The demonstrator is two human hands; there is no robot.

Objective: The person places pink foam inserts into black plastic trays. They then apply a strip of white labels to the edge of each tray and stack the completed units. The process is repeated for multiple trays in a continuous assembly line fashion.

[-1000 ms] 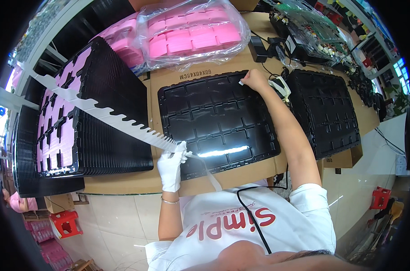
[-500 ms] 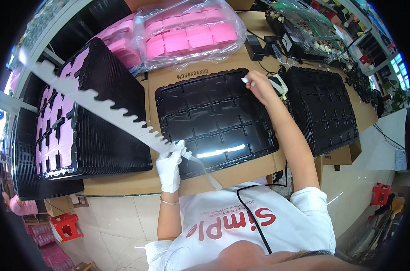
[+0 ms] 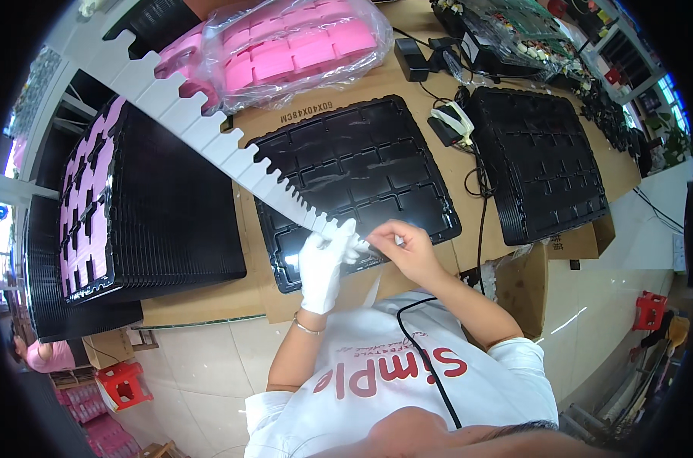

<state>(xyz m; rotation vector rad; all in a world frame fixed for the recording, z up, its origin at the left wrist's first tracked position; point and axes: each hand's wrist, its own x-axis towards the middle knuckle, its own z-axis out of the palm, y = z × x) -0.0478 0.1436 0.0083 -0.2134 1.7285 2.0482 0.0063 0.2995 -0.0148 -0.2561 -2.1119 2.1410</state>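
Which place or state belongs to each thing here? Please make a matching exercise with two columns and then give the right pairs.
Things:
1. long white notched strip
2. single black plastic compartment tray
3. clear bag of pink foam pieces
4. tall stack of black trays

Places or states:
A. at the far edge of the bench, behind the single tray
B. flat on brown cardboard in front of the person
C. on the person's right side
D. held at its near end by the white-gloved left hand and the bare right hand

Pairs: 1-D, 2-B, 3-A, 4-C
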